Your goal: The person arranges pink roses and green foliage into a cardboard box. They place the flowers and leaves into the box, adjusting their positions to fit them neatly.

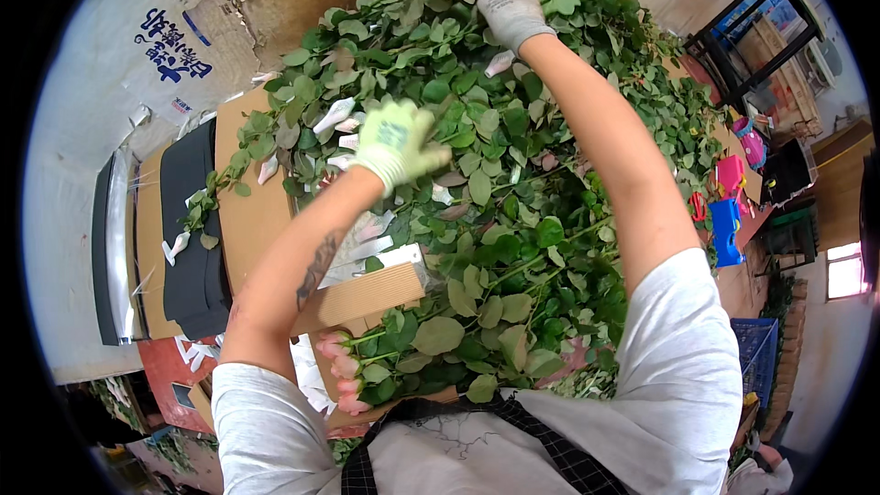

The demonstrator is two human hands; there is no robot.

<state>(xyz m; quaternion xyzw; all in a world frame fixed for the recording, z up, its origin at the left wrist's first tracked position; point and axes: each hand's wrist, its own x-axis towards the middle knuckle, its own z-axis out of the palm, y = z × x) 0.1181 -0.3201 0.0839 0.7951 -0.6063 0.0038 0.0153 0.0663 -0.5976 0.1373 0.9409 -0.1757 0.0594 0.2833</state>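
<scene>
A large heap of leafy green rose stems (495, 133) spreads over the worktable. Several of its buds are wrapped in white sleeves, such as this wrapped rosebud (335, 116). My left hand (394, 139), in a pale yellow-green glove, hovers over the heap's left side with its fingers spread, slightly blurred. Stretched to the far side, my right hand (515, 18) wears a grey-white glove. Its fingers curl into the leaves, which hide what they grip. Just below it lies another wrapped bud (500, 64). Close to my body lies a bunch of pink roses (345, 367), heads pointing left.
A corrugated cardboard strip (362, 298) lies near my left forearm. Farther left are black sheets (194, 229) and brown cardboard (249, 211). At the right stand a blue plastic tool (726, 232), a pink one (731, 176), a blue crate (756, 357) and a black-framed stand (761, 37).
</scene>
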